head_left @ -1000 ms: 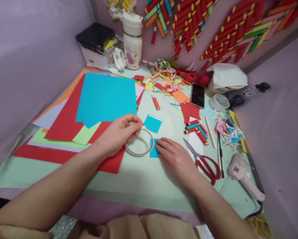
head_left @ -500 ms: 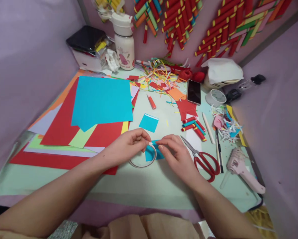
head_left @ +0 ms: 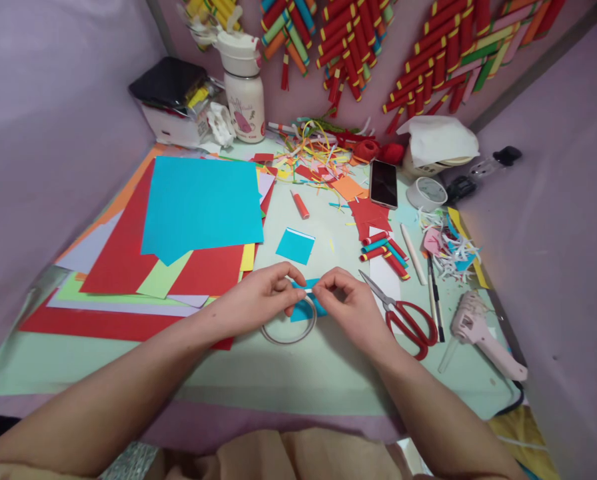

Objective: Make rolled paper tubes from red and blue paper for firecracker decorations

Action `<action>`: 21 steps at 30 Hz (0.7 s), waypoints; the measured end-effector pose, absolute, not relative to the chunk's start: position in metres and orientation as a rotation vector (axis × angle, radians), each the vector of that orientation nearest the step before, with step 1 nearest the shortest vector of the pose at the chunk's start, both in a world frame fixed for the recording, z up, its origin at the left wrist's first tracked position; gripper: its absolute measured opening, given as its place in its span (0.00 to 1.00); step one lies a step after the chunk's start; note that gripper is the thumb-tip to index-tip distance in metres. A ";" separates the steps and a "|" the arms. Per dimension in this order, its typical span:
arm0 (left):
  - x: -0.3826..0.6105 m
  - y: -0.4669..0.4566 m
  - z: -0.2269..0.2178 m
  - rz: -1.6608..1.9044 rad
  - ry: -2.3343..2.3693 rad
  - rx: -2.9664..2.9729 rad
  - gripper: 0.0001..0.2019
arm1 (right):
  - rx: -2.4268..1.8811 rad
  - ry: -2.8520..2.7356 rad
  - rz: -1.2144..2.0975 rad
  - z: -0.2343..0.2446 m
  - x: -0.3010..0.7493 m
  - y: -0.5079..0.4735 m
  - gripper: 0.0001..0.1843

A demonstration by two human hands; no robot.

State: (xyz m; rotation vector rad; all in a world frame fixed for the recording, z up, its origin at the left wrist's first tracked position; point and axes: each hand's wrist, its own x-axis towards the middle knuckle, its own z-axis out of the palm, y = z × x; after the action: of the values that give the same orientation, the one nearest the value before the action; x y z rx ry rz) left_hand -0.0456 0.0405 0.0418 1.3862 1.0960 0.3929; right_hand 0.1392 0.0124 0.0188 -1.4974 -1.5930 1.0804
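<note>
Right hand [head_left: 347, 303] has curled from flat | pinching white strip [head_left: 308, 291] | left hand [head_left: 273, 293], angled inward, pinching tape ring [head_left: 289, 343]

The tape [head_left: 287, 343] is a slim, pale ring with a wide open middle, its far side partly covered. Its right part crosses in front of the paper [head_left: 302, 311] and the rest sticks out to the left; whether the two touch is unclear. A short white strip [head_left: 308, 291] stretches straight, crosswise over the paper's far part. The paper is small, bright blue, flat, and partly hidden.
</note>
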 end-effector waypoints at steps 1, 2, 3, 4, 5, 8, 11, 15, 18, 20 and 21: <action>-0.047 0.042 0.042 0.382 1.130 1.389 0.13 | -1.519 -1.610 1.043 0.019 0.141 0.014 0.07; -0.048 0.043 0.042 0.371 1.167 1.400 0.14 | -1.544 -1.635 0.993 0.018 0.144 0.015 0.07; -0.049 0.044 0.041 0.362 1.201 1.421 0.14 | -1.569 -1.669 0.935 0.018 0.145 0.017 0.07; -0.050 0.046 0.040 0.351 1.233 1.450 0.15 | -1.594 -1.708 0.873 0.017 0.147 0.018 0.07; -0.050 0.047 0.038 0.337 1.262 1.489 0.16 | -1.618 -1.748 0.814 0.016 0.148 0.019 0.07; -0.049 0.049 0.033 0.275 1.359 1.634 0.15 | -1.686 -1.857 0.677 0.012 0.148 0.021 0.07; -0.046 0.050 0.031 0.221 1.438 1.759 0.16 | -1.746 -1.934 0.609 0.009 0.147 0.021 0.08; -0.043 0.052 0.031 0.151 1.490 1.794 0.16 | -1.799 -1.990 0.586 0.007 0.146 0.021 0.09; -0.042 0.053 0.030 0.145 1.502 1.805 0.15 | -1.813 -2.004 0.568 0.005 0.145 0.022 0.10; -0.041 0.053 0.028 0.153 1.507 1.811 0.15 | -1.811 -2.000 0.564 0.004 0.145 0.022 0.10; -0.041 0.053 0.027 0.153 1.513 1.812 0.15 | -1.813 -1.997 0.562 0.003 0.145 0.022 0.10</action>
State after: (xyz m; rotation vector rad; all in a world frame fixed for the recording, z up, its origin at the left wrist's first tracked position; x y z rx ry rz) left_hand -0.0411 0.0528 0.0269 1.8119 1.5127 0.1525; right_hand 0.1447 0.0224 0.0031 -1.8132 -1.9966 0.5621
